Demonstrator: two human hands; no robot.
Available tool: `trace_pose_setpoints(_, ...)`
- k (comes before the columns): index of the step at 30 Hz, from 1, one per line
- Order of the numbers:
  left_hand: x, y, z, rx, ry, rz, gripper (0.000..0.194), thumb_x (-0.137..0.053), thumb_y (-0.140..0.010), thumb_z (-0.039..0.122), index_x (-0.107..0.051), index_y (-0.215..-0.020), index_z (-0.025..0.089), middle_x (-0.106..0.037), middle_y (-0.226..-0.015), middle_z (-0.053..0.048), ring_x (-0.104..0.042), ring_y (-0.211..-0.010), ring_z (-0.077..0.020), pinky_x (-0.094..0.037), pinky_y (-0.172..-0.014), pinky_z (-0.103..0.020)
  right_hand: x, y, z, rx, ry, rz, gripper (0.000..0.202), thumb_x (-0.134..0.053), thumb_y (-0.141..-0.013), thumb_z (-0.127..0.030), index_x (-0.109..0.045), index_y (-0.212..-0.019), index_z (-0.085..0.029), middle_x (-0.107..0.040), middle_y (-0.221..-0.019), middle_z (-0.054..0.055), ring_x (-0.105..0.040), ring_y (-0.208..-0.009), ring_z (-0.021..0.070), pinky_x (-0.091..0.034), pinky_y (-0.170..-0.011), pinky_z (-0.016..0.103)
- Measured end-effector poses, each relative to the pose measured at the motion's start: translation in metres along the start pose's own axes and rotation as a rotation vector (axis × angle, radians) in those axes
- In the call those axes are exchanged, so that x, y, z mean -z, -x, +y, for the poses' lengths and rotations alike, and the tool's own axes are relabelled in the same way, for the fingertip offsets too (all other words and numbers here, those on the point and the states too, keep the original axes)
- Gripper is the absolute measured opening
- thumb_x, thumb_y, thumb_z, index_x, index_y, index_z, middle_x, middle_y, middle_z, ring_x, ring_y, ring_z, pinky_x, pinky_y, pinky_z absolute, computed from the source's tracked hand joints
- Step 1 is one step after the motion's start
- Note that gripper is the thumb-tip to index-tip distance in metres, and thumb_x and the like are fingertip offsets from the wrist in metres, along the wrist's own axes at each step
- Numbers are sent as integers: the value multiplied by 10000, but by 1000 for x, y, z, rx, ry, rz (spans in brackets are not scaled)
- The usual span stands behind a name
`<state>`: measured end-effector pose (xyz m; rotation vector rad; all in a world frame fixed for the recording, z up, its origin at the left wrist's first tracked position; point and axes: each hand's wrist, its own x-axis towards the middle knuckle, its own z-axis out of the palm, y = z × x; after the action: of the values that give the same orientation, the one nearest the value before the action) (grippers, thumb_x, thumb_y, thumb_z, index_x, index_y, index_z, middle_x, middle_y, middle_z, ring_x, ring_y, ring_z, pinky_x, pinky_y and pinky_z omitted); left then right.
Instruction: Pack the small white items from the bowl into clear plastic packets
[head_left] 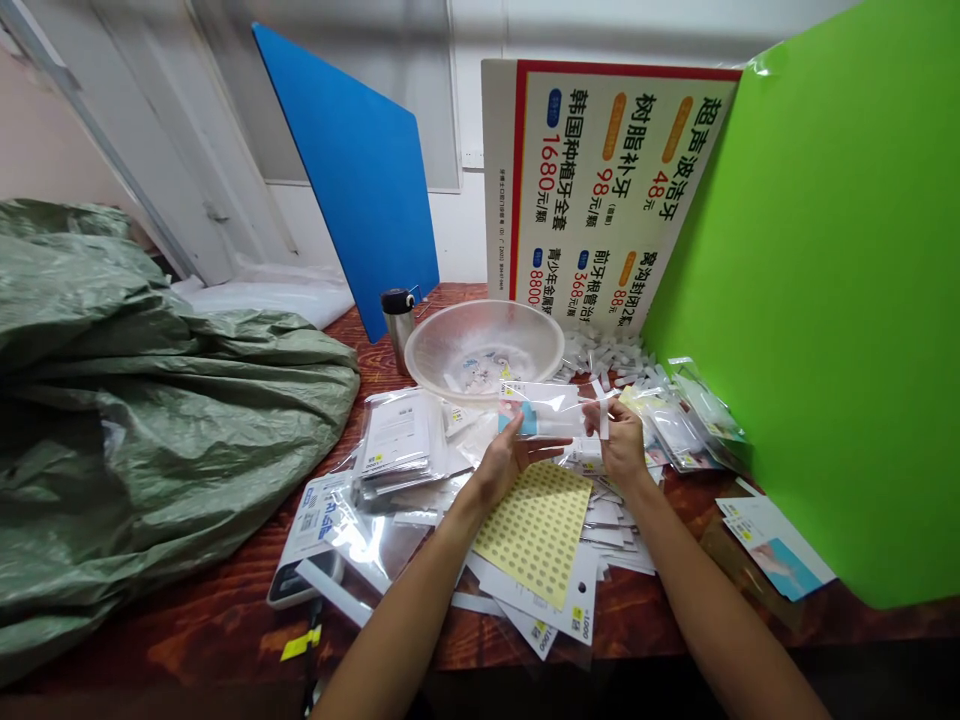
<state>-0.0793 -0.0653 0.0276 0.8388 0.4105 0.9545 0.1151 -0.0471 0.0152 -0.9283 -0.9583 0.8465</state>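
A clear plastic bag with a blue and white card inside (551,408) is held up over the middle of the table. My left hand (510,462) grips its left end, thumb on top and fingers beneath. At its right end my right hand (621,440) pinches the flap and a white strip (604,412). Below lies a yellow sheet of small round stickers (536,530), on top of white cards (577,600). A stack of bagged cards (396,435) sits to the left of my hands.
Behind my hands is a translucent bowl (484,335), beside a steel flask (400,330). Blue (352,170), printed (600,190) and green boards (832,320) stand around. Green sheeting (150,430) covers the left. More bagged cards (682,430) lie right, and a white device (304,545) lies front left.
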Motion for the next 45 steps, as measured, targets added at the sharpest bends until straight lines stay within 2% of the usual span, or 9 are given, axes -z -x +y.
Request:
trace_pose_setpoints(5,-1,0,0,-35,23,19,519,-382,-1036,454,-608,-1321,83,-746,-1150,-179,-730,-1043,-315,-475,-1044,-468,0,3,-2,-7,51,-136,272,-854,-700,-430,-792,-815,-191,-618,-616,-9,-437,-540,105,-349,-534,272)
trace_pose_setpoints(10,0,-1,2,-57,31,20,489,-406,-1032,434,-625,-1298,87,-740,-1171,-171,-742,-1003,-314,-505,-1003,-457,5,0,-7,-54,80,-246,266,-870,-681,-415,-803,-830,-206,-641,-697,2,-439,-591,113,-358,-573,283)
trace_pose_setpoints(14,1,-1,2,-17,15,2,482,-422,-1028,434,-651,-1260,79,-747,-1145,-176,-745,-989,-311,-520,-981,-444,5,1,-12,-115,3,-291,284,-907,-624,-397,-751,-758,-202,-622,-712,-5,-478,-597,118,-379,-568,280)
trace_pose_setpoints(19,-3,2,5,-36,66,35,502,-402,-1033,448,-665,-1250,80,-759,-1110,-167,-746,-977,-286,-522,-991,-432,9,3,-23,-241,-126,-415,450,-926,-599,-388,-706,-953,-219,-649,-789,-8,-573,-656,141,-466,-643,297)
trace_pose_setpoints(28,0,2,4,-9,5,49,497,-457,-1007,451,-639,-1290,85,-747,-1146,-176,-741,-983,-310,-505,-1001,-470,7,7,-23,-227,-63,-484,487,-909,-636,-305,-565,-974,-233,-638,-722,-45,-614,-606,142,-475,-618,277)
trace_pose_setpoints(35,1,2,6,4,-64,25,552,-499,-976,529,-646,-1284,96,-737,-1171,-183,-731,-1018,-331,-478,-1025,-487,5,5,-16,-198,-17,-432,495,-924,-606,-336,-583,-947,-225,-642,-734,-40,-621,-573,149,-506,-569,291)
trace_pose_setpoints(38,-2,4,11,-23,-92,5,595,-457,-984,580,-644,-1303,114,-735,-1178,-173,-701,-1099,-333,-475,-1017,-466,-7,8,-15,-165,-76,-301,500,-908,-623,-434,-607,-965,-230,-640,-745,-31,-601,-579,142,-524,-554,289)
trace_pose_setpoints(41,-3,4,13,-58,-100,19,624,-438,-978,627,-649,-1305,140,-721,-1212,-159,-646,-1195,-324,-494,-967,-420,-18,15,-20,-223,-269,-152,518,-810,-701,-602,-635,-1043,-253,-662,-880,16,-649,-727,176,-592,-674,339)
trace_pose_setpoints(45,0,1,2,-107,-122,63,679,-432,-955,683,-667,-1260,124,-706,-1231,-174,-619,-1215,-316,-504,-949,-407,-21,38,-35,-324,-371,-172,567,-651,-802,-716,-653,-1132,-255,-665,-1042,69,-681,-987,244,-589,-889,434)
